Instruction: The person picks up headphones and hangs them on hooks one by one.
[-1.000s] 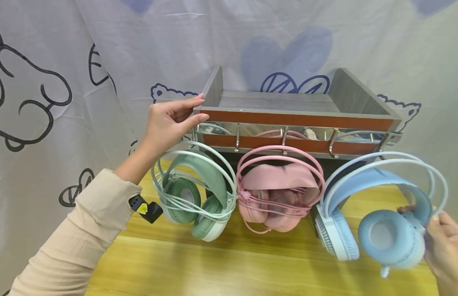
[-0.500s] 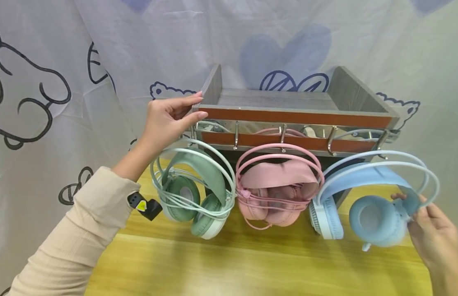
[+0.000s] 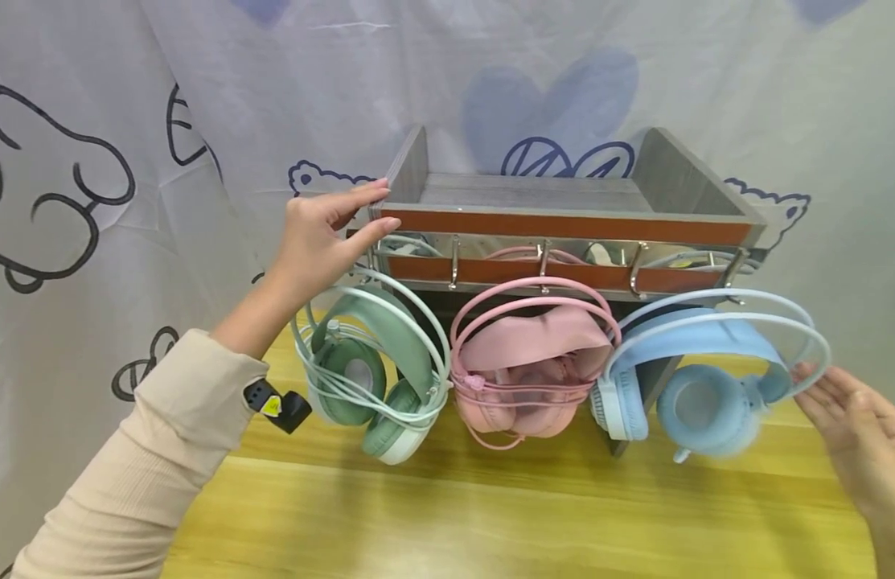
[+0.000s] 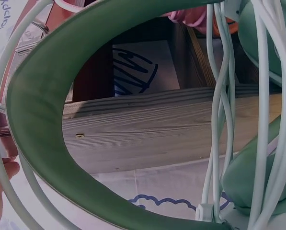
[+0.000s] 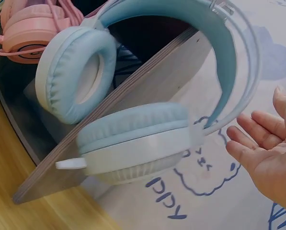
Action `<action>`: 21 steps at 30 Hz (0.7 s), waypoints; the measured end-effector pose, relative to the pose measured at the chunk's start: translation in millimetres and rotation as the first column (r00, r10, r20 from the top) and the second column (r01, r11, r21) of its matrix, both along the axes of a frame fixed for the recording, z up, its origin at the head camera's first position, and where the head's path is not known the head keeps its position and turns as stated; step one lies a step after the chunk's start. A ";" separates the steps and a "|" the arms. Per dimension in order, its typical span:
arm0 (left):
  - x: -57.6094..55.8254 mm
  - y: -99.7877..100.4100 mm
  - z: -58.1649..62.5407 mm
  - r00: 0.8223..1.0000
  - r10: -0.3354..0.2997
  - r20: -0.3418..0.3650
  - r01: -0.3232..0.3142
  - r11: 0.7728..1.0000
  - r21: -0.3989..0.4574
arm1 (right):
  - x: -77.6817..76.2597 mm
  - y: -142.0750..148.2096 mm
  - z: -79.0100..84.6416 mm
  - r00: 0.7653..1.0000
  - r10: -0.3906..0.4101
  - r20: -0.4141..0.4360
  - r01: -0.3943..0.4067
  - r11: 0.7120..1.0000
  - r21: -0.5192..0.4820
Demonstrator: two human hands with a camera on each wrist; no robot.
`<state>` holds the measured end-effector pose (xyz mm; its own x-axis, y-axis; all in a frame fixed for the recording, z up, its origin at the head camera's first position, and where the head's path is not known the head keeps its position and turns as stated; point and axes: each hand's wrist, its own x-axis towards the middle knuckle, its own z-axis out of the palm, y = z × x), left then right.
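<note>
My left hand (image 3: 313, 233) holds the left front corner of a grey wooden shelf (image 3: 534, 193) between thumb and fingers. Below that hand hang green headphones (image 3: 400, 342) with their cable wound around them; their headband fills the left wrist view. Pink headphones (image 3: 534, 346) hang at the middle. Light-blue headphones (image 3: 700, 338) hang at the right end, their outer band at the rightmost hook (image 3: 734, 269). Just right of them is my right hand (image 3: 852, 434), fingers loosely extended. In the right wrist view, a small gap separates the fingertips from the blue headphones' band.
A metal rail (image 3: 585, 249) with several hooks runs along the shelf's front. The shelf stands on a yellow wooden table (image 3: 454, 515). Behind it hangs a pale printed cloth (image 3: 346, 96).
My right hand has let go of the blue headphones' ear cup and opened beside them. The blue headphones have swung back, left and toward the shelf. My left hand stays at the shelf corner.
</note>
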<state>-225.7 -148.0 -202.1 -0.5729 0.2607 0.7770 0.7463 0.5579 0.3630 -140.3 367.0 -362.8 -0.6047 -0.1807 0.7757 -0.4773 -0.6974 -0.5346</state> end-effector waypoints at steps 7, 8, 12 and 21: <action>1.6 -1.4 1.5 0.998 0.032 -0.046 -0.034 0.998 -0.051 | 2.5 11.7 10.3 0.970 -0.237 0.056 0.229 0.967 0.113; 1.5 -1.6 1.5 0.998 0.038 -0.051 -0.041 0.997 -0.059 | 2.4 13.1 11.3 0.955 -0.291 0.052 0.280 0.948 0.148; 1.2 -2.1 1.3 0.996 0.052 -0.067 -0.057 0.996 -0.073 | 0.3 16.4 17.9 0.919 -0.394 0.004 0.384 0.898 0.213; 2.3 -2.9 1.7 0.987 0.115 -0.112 -0.113 0.993 0.026 | 3.8 -6.1 49.8 0.650 -0.739 0.179 0.675 0.669 0.310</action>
<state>-223.4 -150.9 -200.4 -0.5066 0.1832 0.8425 0.7149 0.6355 0.2917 -136.5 360.9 -313.0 -0.7855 0.2631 0.5601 -0.5947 -0.0710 -0.8008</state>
